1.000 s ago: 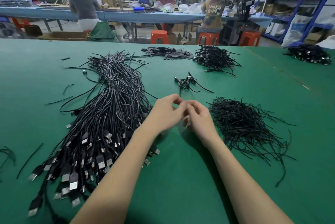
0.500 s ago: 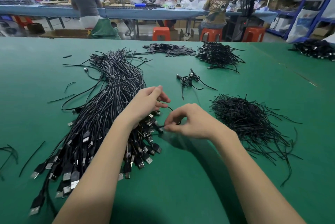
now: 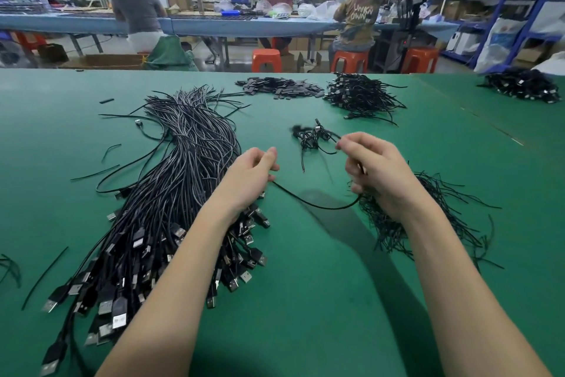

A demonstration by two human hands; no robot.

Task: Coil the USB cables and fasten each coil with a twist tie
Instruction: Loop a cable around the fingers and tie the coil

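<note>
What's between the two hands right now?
In the head view, one black cable sags in a loop from the left hand to the right hand, above bare green table.

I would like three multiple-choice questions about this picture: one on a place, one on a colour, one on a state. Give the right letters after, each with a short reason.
1. Where does the pile of twist ties lie?
A. under the right hand
B. beside the far stools
C. at the left edge

2. What colour is the table?
A. blue
B. green
C. grey

3. How is the cable between the hands?
A. coiled and tied
B. lying flat
C. hanging in a slack curve

Answers: 1 A, the right hand is above the pile; 2 B, the surface is green; 3 C, it sags from the left hand to the right.
</note>
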